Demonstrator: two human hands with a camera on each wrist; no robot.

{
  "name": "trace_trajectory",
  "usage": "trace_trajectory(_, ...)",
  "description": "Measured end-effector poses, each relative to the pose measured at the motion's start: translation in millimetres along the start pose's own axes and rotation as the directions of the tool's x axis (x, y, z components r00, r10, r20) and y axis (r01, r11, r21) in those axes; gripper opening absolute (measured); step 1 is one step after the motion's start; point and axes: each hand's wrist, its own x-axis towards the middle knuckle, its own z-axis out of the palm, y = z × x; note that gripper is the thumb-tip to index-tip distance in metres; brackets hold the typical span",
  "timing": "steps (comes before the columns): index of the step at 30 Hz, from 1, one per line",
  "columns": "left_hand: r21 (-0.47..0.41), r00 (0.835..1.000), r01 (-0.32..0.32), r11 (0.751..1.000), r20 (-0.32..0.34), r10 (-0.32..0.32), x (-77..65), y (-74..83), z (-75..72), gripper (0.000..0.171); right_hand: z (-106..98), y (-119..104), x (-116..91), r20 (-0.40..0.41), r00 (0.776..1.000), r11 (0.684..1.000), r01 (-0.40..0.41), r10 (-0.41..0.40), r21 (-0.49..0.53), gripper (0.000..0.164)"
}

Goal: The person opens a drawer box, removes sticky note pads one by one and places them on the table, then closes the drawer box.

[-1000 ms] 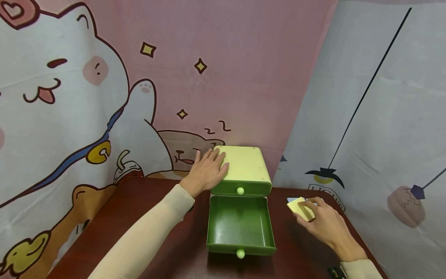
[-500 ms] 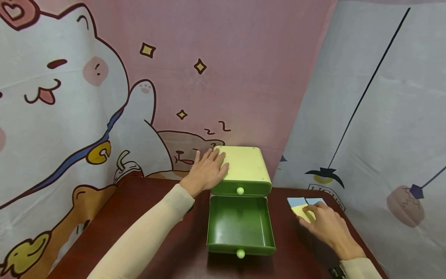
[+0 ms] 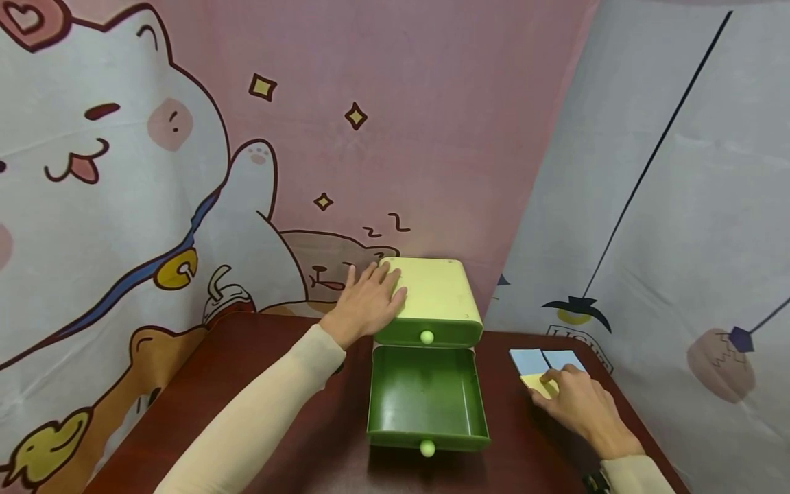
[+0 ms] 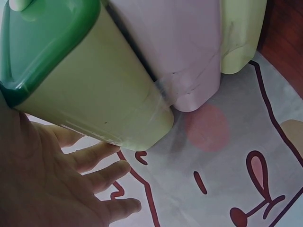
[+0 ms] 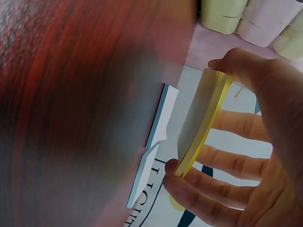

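My left hand lies with spread, straight fingers on the top left edge of a small drawer cabinet. In the left wrist view its fingers extend along the cabinet's pale yellow top tier. The cabinet's lower green drawer is pulled out, and nothing lies inside. On the right, my right hand pinches a yellow sticky note pad by its edges between thumb and fingers. The pad is above the table, just in front of two blue sticky note pads lying side by side.
The dark red wooden table carries everything. Behind it hangs a pink and grey cartoon cloth. A pink tier and another pale yellow tier sit below the cabinet's top tier. The drawer's round green knob sticks out frontward.
The yellow pad has moved slightly toward me and down in the head view, uncovering both blue pads. My left hand and the drawer have not moved.
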Motion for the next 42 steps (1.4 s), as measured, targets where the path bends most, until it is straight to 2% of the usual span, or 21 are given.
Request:
trace_trajectory(17, 0.009, 1.000, 0.001, 1.000, 0.005, -0.001, 0.4, -0.3, -0.6, 0.076, 9, 5, 1, 0.108, 0.993, 0.998, -0.053, 0.055, -0.015, 0.053)
trace_trajectory(23, 0.015, 1.000, -0.001, 1.000, 0.006, 0.001, 0.9, 0.3, -1.4, 0.075, 13, 7, 3, 0.150, 0.987, 0.998, -0.062, 0.065, -0.022, 0.048)
trace_trajectory(34, 0.021, 1.000, 0.000, 1.000, -0.001, 0.000, 0.8, 0.6, -0.6, 0.075, 19, 9, 6, 0.135, 0.989, 0.997, -0.062, 0.069, -0.051, 0.047)
trace_trajectory(42, 0.021, 1.000, -0.004, 1.000, 0.003, 0.004, 0.6, 0.6, -1.1, 0.075, 25, 13, 7, 0.149, 0.986, 0.996, -0.068, 0.075, -0.056, 0.061)
